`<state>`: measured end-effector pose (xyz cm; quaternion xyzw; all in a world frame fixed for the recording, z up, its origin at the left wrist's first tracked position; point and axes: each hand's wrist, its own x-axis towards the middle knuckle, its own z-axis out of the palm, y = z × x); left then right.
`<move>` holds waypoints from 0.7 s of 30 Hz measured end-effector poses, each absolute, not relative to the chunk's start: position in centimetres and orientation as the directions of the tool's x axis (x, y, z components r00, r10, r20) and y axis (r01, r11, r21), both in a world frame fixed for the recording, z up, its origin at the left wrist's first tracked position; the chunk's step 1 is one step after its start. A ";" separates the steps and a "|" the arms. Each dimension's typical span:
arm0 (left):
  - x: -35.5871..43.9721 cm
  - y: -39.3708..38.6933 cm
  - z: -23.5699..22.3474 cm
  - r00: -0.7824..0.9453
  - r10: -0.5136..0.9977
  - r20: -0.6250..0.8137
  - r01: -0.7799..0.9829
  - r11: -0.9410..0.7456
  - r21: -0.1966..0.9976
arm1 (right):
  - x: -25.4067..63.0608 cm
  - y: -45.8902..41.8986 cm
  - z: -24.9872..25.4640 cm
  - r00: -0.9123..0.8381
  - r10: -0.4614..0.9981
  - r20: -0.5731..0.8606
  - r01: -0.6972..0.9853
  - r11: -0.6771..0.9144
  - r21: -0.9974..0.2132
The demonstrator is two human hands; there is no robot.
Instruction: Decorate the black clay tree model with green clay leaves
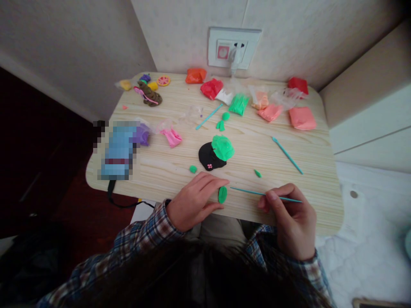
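Note:
A small flat oval of green clay [222, 195], with a line along its middle, lies near the table's front edge. My left hand [195, 201] rests around it, thumb at the near end and forefinger at the far end. In a pen-like grip, my right hand [289, 218] holds a thin teal modelling tool [245, 191], its tip pointing left just short of the oval. Beyond the hands sits a black clay piece [207, 156] with a tiny pink decoration, and a ruffled green clay piece [223, 147] on its right side. Small green bits [193, 169] and a leaf-shaped one [257, 173] lie nearby.
Several bagged clays, including a green packet [239, 104] and a pink packet [172, 137], line the back and left. Two more teal tools [287, 155] lie on the table [308, 196]. A blurred blue device [118, 149] with a cord sits left; a brown clay figure [149, 94] stands behind.

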<state>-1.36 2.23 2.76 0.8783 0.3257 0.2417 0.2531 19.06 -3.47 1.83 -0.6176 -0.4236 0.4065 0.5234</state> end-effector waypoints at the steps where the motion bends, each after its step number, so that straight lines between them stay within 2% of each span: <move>1: -1.3 2.2 2.7 0.668 0.694 0.267 0.455 -0.666 0.591 | 19.0 -3.5 1.8 0.313 0.948 -0.051 0.110 -0.090 -0.990; 13: -0.8 1.5 1.6 0.559 0.731 0.391 0.534 -0.679 0.505 | 18.4 -2.9 2.2 0.246 0.969 -0.019 0.210 -0.072 -0.975; 21: -2.0 1.6 1.6 0.610 0.602 0.515 0.505 -0.796 0.332 | 18.5 -2.9 2.2 0.250 0.967 -0.043 0.220 -0.100 -0.970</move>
